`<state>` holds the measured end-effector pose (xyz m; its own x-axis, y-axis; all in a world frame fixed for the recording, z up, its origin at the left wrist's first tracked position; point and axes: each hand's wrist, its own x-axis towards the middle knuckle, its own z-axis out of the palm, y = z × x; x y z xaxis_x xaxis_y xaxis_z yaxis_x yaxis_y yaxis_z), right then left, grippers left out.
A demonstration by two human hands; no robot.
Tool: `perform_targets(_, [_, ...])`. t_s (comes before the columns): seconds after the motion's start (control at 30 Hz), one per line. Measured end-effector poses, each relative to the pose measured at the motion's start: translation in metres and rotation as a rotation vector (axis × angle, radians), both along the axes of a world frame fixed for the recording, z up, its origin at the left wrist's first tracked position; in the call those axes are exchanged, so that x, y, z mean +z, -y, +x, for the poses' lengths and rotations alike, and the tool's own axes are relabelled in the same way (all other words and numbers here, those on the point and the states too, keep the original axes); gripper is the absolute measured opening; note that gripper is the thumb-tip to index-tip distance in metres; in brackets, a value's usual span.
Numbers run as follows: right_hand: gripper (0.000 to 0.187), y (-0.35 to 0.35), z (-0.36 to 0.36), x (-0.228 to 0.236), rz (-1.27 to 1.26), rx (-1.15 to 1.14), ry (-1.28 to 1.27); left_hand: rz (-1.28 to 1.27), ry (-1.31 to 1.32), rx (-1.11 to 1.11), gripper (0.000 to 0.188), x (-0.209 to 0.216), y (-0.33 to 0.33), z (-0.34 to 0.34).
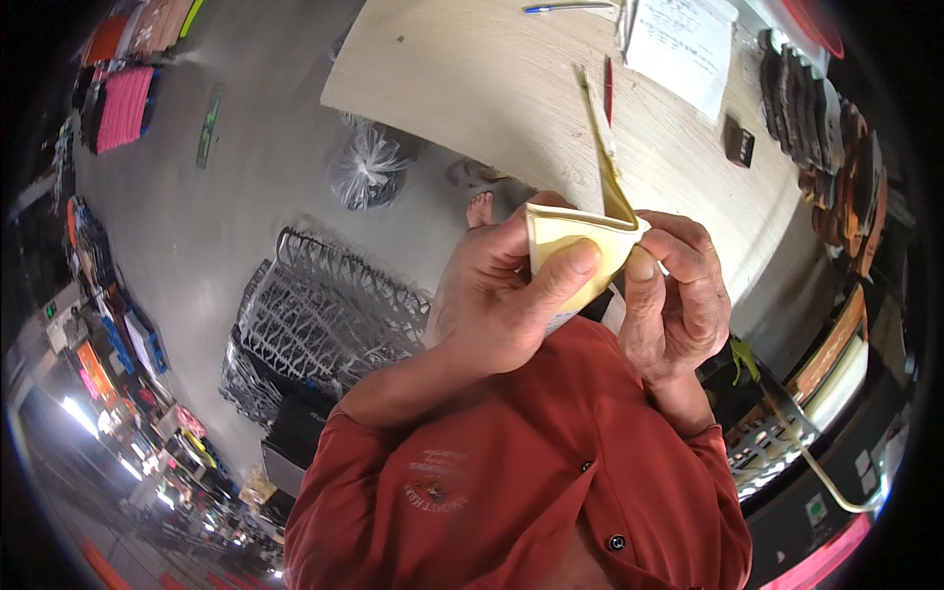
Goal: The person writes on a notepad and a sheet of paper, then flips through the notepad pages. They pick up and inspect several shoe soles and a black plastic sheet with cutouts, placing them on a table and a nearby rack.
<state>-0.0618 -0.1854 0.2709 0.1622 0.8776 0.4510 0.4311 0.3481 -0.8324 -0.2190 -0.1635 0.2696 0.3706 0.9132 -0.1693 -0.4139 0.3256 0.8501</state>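
Observation:
A pale-yellow folded piece with a whitish edge is held up in front of my red shirt, at the table's near edge. It looks like a thin sheet or panel bent over, but its exact kind does not show. A long narrow yellowish strip rises from its fold toward the table. My left hand grips the left side, thumb flat on the yellow face and fingers hidden behind. At the right corner, my right hand pinches the edge between thumb and forefinger, the other fingers curled.
On the pale wooden table lie a red pen, a blue pen, a written sheet and a small dark block. Dark curved pieces line its right side. A grey mesh basket and plastic bag stand left.

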Motion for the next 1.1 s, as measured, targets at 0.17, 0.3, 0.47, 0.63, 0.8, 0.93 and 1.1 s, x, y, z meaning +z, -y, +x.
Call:
perform_targets(0.17, [0.013,0.002,0.000,-0.007,-0.129,0.028,0.005,0.001,0.020,0.124,0.013,-0.007,0.010,0.004])
perform_targets(0.3, [0.013,0.002,-0.002,-0.022,-0.191,0.136,-0.142,0.051,-0.063,0.196,0.013,-0.018,0.017,-0.002])
perform_targets(0.47, [0.010,-0.009,-0.012,-0.039,-0.281,0.294,-0.303,0.029,-0.155,0.372,0.017,-0.023,0.028,-0.020])
perform_targets(0.63, [0.009,-0.017,-0.034,-0.047,-0.619,0.381,-0.652,-0.190,-0.062,0.521,0.027,-0.032,0.040,-0.048])
perform_targets(0.8, [0.009,-0.026,-0.081,-0.061,-0.591,0.406,-0.428,-0.177,0.110,0.502,0.023,-0.068,0.038,-0.110])
perform_targets(0.93, [0.009,-0.043,-0.138,-0.067,-0.461,0.412,-0.165,-0.228,0.052,0.483,0.018,-0.083,0.033,-0.177])
perform_targets(1.1, [0.010,-0.056,-0.244,-0.068,-0.483,0.318,0.011,-0.367,0.187,0.460,0.022,-0.081,0.016,-0.280])
